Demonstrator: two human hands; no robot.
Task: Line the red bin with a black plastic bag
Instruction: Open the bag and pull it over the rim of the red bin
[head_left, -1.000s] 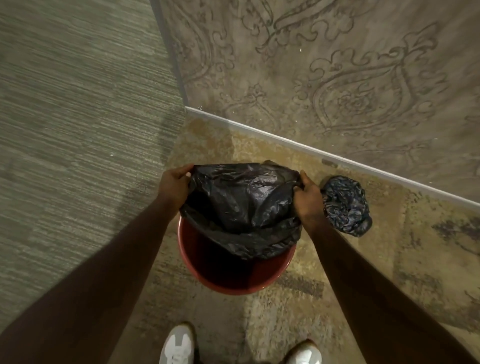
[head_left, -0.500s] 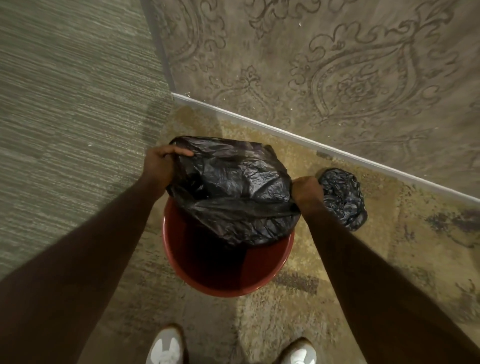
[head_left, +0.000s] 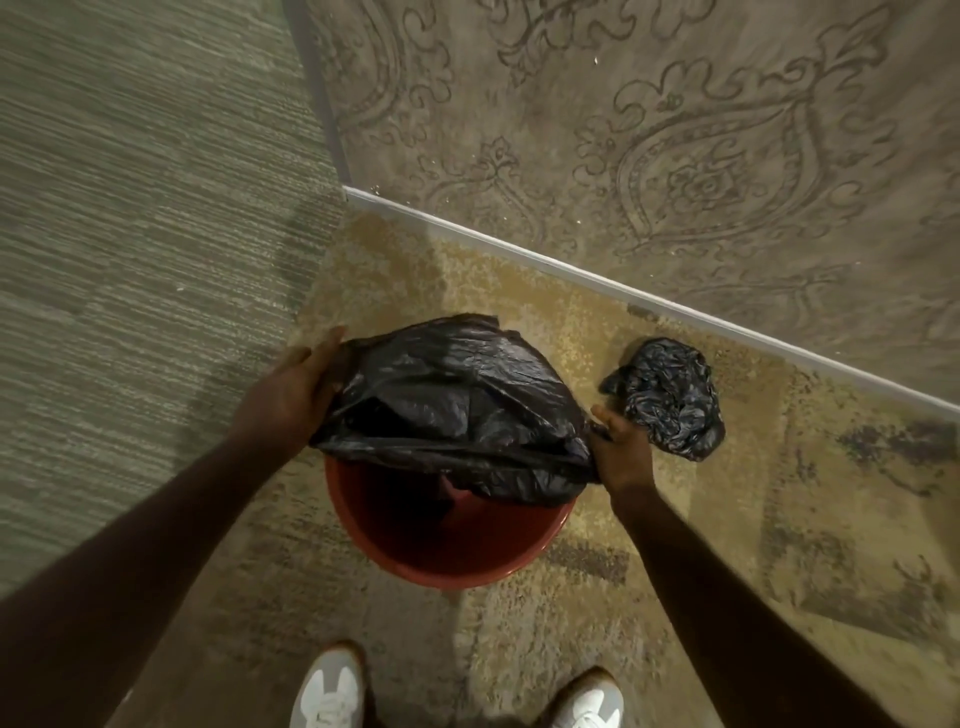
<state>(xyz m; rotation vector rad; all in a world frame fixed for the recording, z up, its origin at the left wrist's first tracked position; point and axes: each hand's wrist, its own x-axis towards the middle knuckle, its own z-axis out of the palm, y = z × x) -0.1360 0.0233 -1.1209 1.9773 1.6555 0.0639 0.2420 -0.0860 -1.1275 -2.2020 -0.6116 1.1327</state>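
Observation:
A round red bin (head_left: 452, 569) stands on the carpet in front of my feet. A crumpled black plastic bag (head_left: 457, 405) lies spread over the far half of its mouth, and the near half shows the bare red inside. My left hand (head_left: 291, 395) grips the bag's left edge beside the rim. My right hand (head_left: 621, 447) holds the bag's right edge at the rim, thumb raised. Part of the bag hangs down into the bin.
A second balled-up black bag (head_left: 670, 397) lies on the carpet just right of the bin. A patterned wall with a white baseboard (head_left: 597, 278) runs behind. Another wall (head_left: 130, 234) closes the left side. My white shoes (head_left: 332, 696) stand near the bottom edge.
Both hands have lowered and spread the bag wider over the far rim. The right hand has shifted down to the rim's right side.

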